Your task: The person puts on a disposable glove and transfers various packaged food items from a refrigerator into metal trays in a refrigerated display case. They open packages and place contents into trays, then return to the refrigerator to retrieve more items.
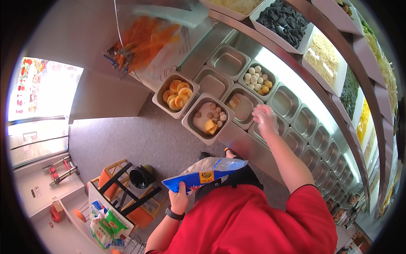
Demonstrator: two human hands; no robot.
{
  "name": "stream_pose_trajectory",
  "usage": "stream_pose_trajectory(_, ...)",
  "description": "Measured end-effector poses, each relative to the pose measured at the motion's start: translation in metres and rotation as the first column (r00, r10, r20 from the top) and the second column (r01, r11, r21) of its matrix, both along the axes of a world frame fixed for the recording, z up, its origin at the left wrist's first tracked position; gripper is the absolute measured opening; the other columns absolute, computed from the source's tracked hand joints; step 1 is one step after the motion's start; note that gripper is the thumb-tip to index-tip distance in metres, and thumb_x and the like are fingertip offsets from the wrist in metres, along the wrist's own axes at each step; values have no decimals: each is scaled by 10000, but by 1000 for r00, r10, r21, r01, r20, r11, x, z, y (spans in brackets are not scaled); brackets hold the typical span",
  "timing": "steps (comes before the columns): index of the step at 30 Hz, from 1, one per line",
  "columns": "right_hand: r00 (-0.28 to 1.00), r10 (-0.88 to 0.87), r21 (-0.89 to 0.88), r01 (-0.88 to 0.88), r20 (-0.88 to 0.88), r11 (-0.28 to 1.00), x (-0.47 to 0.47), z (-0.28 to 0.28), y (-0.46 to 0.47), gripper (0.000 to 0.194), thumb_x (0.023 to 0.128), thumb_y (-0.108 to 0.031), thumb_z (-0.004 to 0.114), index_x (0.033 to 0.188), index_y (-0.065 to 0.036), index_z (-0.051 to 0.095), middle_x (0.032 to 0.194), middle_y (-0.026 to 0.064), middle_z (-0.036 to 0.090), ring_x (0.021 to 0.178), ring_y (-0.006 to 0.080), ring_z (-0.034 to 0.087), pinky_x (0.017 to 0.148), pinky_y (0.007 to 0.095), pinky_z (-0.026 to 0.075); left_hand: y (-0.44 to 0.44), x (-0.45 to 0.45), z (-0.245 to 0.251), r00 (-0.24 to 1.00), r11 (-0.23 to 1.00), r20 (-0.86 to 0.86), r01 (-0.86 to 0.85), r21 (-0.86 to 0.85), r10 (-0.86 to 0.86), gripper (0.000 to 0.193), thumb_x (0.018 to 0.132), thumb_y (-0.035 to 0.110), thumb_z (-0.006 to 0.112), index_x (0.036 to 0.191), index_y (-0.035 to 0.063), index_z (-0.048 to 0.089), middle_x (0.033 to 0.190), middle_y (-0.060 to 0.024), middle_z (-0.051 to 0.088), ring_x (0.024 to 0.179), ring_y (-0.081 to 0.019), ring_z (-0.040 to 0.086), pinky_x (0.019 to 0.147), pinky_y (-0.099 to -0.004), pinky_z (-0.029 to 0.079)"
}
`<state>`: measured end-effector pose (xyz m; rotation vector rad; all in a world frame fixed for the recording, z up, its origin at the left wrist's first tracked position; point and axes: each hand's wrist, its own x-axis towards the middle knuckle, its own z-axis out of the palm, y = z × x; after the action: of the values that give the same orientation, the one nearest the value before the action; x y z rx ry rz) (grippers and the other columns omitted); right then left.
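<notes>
My left hand (pixel 179 200) grips a blue and clear plastic food bag (pixel 203 176), its thumb on the blue printed side. In what looks like a clear plastic glove, my right hand (pixel 265 120) hovers over the row of steel pans, its fingers curled and blurred. Left of it, a steel pan (pixel 247 116) holds a few pale pieces of food (pixel 234 102). A pan behind it holds white and yellow balls (pixel 256 77). Nearer me, another pan (pixel 196 131) contains brownish balls (pixel 218 114) and yellow chunks (pixel 211 126).
A pan of round golden pieces (pixel 178 95) sits at the counter's left end. White trays of black fungus (pixel 282 23) and lotus root slices (pixel 323 57) line the shelf above. Wooden stools (pixel 142 211) and a black bin (pixel 141 177) stand on the floor behind me.
</notes>
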<state>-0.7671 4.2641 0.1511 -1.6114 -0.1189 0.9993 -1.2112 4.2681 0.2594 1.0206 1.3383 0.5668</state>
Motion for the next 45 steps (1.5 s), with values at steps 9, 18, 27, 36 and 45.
stream_pose_trajectory(9, -101, 894, -302, -953, 436, 39, -106, 172, -61, 188, 858, -42, 634, 1020, -5, 722, 1052, 196, 748, 962, 405, 717, 829, 484, 569, 1, 17, 23, 978, 984, 125, 160, 83, -169, 276, 1129, 153, 536, 1262, -39, 683, 1111, -47, 762, 994, -128, 700, 831, -279, 571)
stream_pose_trajectory(18, -214, 801, -308, -951, 558, -40, -195, 121, -47, 317, 979, -171, 572, 1279, -101, 645, 1158, 186, 731, 1027, 352, 719, 911, 439, 559, 7, -4, 54, 818, 668, -154, 547, 505, -553, 318, 809, -114, 578, 1045, 24, 740, 990, -166, 761, 912, -342, 753, 815, -376, 582)
stream_pose_trajectory(27, -195, 803, -253, -966, 563, -58, -286, 58, -18, 257, 954, -304, 626, 1138, -140, 698, 1081, 193, 733, 987, 313, 730, 871, 411, 560, 17, -41, 54, 734, 416, -320, 628, 658, -599, 354, 717, 32, 748, 1071, 22, 725, 1094, -167, 759, 990, -380, 734, 855, -434, 584)
stream_pose_trajectory(36, -132, 838, -122, -989, 530, -78, -335, 63, -3, 329, 890, -329, 702, 1149, -126, 696, 1093, 152, 748, 1003, 287, 724, 905, 397, 553, 17, -49, 70, 798, 375, -328, 546, 749, -505, 253, 684, 84, 770, 912, 25, 678, 867, -149, 683, 780, -378, 671, 700, -447, 545)
stream_pose_trajectory(45, -248, 792, -263, -958, 558, -114, -372, 29, -10, 403, 783, -262, 813, 1146, -135, 694, 1046, 129, 757, 923, 302, 722, 840, 418, 563, 8, -64, 67, 837, 448, -301, 509, 735, -458, 234, 670, 65, 793, 860, 45, 657, 811, -124, 660, 732, -359, 646, 665, -441, 503)
